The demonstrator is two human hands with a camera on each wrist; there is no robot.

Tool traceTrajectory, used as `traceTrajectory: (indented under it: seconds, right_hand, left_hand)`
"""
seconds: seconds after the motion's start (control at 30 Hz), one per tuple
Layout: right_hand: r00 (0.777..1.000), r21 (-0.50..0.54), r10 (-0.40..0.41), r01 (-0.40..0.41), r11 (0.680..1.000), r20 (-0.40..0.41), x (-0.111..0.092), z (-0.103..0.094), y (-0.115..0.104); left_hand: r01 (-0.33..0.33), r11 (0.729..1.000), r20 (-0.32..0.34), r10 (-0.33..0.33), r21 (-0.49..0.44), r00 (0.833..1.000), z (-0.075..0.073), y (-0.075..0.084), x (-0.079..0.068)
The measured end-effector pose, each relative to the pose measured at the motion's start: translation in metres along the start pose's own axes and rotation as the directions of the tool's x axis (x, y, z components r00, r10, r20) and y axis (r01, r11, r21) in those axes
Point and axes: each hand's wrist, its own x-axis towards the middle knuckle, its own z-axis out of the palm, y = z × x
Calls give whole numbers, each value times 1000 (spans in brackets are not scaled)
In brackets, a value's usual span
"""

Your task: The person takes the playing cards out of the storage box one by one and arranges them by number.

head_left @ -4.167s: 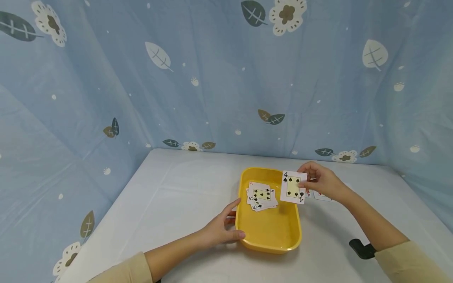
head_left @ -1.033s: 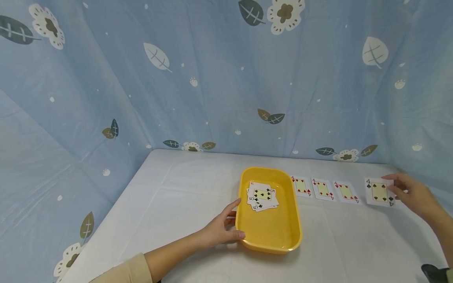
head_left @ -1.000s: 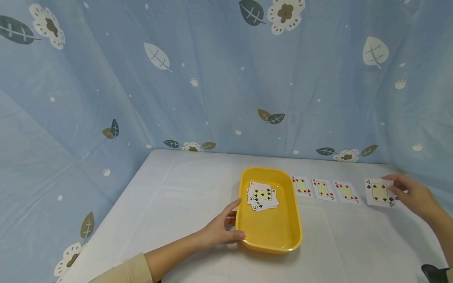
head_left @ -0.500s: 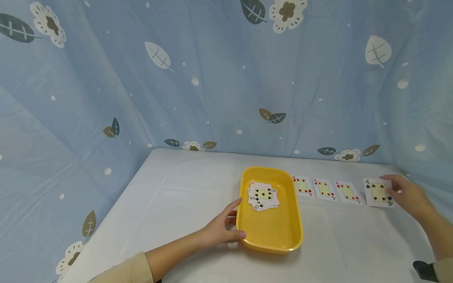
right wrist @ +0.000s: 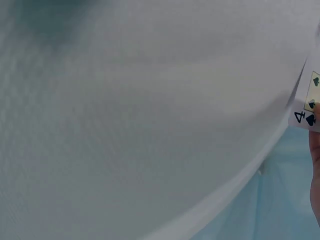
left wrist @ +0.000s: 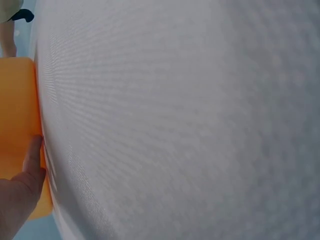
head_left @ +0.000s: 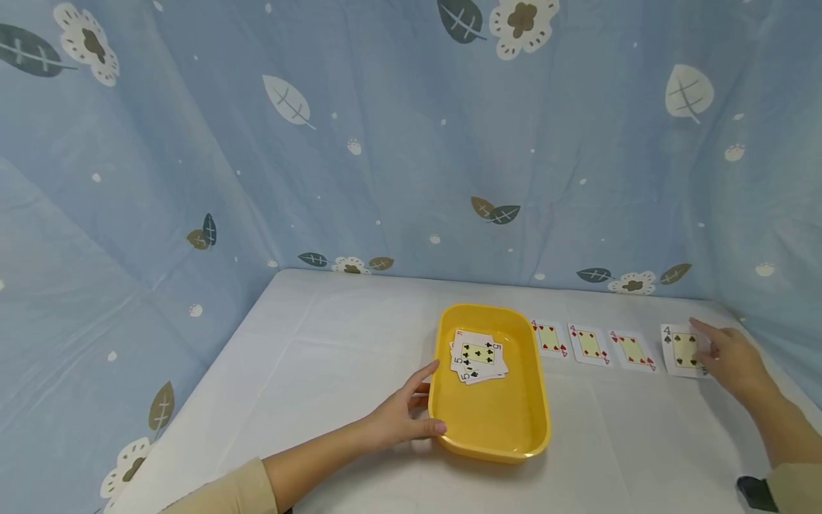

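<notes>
In the head view my left hand [head_left: 401, 417] rests spread against the left side of a yellow tray [head_left: 494, 451], thumb and index fingertip at its rim. The left wrist view shows a finger along the tray's orange-looking wall [left wrist: 17, 110]. A few cards, a five of clubs [head_left: 477, 353] on top, lie inside the tray. At the far right, my right hand [head_left: 738, 364] pinches the right side of a four of spades [head_left: 681, 350], index finger extended near its top corner. In the right wrist view the four of spades [right wrist: 302, 107] is at the right edge, partly cut off.
Three red fours lie face up in a row between tray and right hand: hearts [head_left: 549, 338], diamonds [head_left: 588, 344] and hearts-like red [head_left: 632, 351]. White cloth [head_left: 321, 343] covers the table. A blue patterned curtain [head_left: 385, 143] rises behind and at both sides.
My right hand has carried the four of spades from over the tray to the right end of the row and lowered it; its index finger has since straightened. The left hand stays put.
</notes>
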Motion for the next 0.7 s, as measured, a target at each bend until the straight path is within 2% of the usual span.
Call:
traceTrajectory:
  seconds: [0.23,0.53,0.7]
  right_hand:
    - [999,14,15,-16,1000,38,2,4,5]
    - [986,-30,103,-100,994,129,13,17,18]
    - [984,-34,102,-98,995,149,19,21,22]
  left_hand:
    - [0,1000,-2,0,0,1000,0,1,0]
    - [7,1000,-2,-7,0,1000,1,3,-1]
    - [3,1000,0,-3,-1,1000,0,3,-1]
